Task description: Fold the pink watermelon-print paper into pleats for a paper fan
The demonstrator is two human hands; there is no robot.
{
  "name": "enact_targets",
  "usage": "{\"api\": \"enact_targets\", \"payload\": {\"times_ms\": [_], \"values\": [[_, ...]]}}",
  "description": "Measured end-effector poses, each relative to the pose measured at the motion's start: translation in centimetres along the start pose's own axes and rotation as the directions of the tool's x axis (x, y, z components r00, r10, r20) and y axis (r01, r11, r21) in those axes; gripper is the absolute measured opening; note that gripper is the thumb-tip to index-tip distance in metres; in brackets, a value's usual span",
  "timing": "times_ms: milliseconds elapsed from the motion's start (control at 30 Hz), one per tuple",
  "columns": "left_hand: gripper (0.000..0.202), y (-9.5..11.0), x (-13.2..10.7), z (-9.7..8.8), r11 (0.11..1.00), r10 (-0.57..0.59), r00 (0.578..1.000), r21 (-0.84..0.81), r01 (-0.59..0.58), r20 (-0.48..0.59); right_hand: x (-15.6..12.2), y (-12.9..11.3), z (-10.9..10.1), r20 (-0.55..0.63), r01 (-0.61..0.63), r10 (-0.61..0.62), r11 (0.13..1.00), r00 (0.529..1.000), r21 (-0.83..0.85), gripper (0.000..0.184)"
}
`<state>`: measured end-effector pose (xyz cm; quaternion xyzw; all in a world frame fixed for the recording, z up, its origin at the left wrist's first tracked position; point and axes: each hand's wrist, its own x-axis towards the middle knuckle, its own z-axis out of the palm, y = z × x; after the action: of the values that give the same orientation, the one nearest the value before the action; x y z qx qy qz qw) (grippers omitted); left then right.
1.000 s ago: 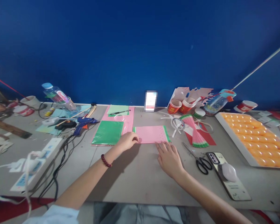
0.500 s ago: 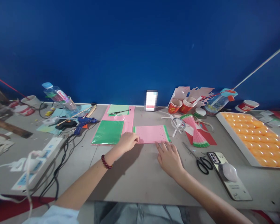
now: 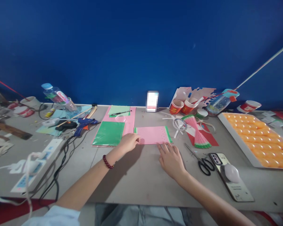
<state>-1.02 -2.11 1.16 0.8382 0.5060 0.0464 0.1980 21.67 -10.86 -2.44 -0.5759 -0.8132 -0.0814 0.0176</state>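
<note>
A pink paper sheet (image 3: 152, 135) with green and white end strips and small dark specks lies flat on the table in front of me. At its near left corner my left hand (image 3: 130, 141) is closed, the fingers curled together on the paper's edge. My right hand (image 3: 171, 157) rests palm down with its fingers apart, fingertips touching the sheet's near edge. Right of the sheet lies a pleated pink and green paper fan (image 3: 198, 133), pinched at its middle. On the left, a pack of green paper (image 3: 111, 133) sits on a larger pink sheet (image 3: 131, 121).
Scissors (image 3: 204, 164) and a phone (image 3: 234, 182) lie near my right forearm. Far right is a tray of orange balls (image 3: 259, 141). Paper cups (image 3: 176, 106) stand at the back. Leftward are a blue glue gun (image 3: 86, 125), a bottle (image 3: 60, 96) and a power strip (image 3: 39, 166).
</note>
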Motion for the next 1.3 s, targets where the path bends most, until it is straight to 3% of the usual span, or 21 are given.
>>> {"api": "enact_targets", "payload": {"times_ms": [267,767,933,1100,1300], "values": [[0.016,0.5,0.1,-0.5,1.000,-0.027,0.999,-0.001,0.027,0.045,-0.1,0.1,0.2,-0.009,0.000,0.000,1.000,1.000,0.008,0.048],[0.016,-0.1,-0.6,0.5,0.999,0.020,0.999,-0.025,-0.021,-0.028,0.7,1.5,-0.6,-0.052,0.092,-0.089,0.994,0.995,0.058,0.041],[0.019,0.1,-0.9,0.9,0.998,0.055,0.996,0.010,-0.054,-0.069,1.0,2.8,-0.7,-0.034,0.142,-0.139,0.982,0.990,0.124,0.039],[0.020,-0.1,-0.9,1.0,0.998,0.066,0.994,0.017,-0.065,-0.090,2.3,5.0,-0.2,0.000,0.173,-0.182,0.933,0.983,0.316,0.034],[0.022,-0.1,-1.3,1.0,0.996,0.067,0.987,0.061,-0.059,-0.146,3.9,8.2,0.6,0.026,0.096,-0.123,0.876,0.992,0.473,0.024]]}}
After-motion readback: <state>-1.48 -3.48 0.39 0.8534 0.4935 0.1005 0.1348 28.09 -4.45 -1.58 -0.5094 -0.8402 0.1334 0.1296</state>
